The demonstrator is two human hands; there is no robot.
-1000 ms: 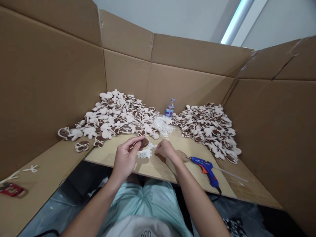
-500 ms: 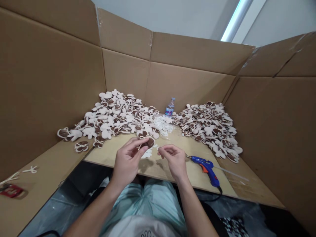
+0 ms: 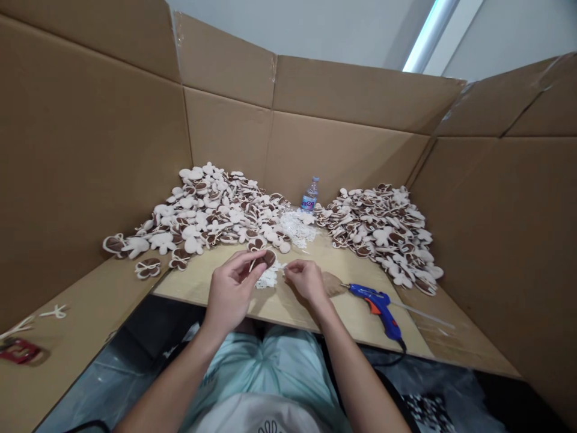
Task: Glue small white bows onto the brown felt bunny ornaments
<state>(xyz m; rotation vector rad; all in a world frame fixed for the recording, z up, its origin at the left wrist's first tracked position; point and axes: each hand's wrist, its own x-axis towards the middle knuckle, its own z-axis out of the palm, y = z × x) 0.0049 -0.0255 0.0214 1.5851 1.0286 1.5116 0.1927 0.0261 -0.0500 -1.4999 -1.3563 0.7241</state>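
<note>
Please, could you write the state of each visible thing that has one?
Left hand: closed on brown rounded piece.
Brown rounded piece: gripped between thumb and fingers.
Right hand: fingertips together; contents too small to tell.
Glue gun: lying on its side, not held.
Glue stick: sticking out behind it.
Water bottle: upright.
Left pile, right pile: loosely heaped.

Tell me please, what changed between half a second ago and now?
The right hand has moved slightly left and forward, uncovering the brown patch beside the glue gun. No grasp or release is clear. The left hand still holds the brown piece; the glue gun and bottle stay in place.
</note>
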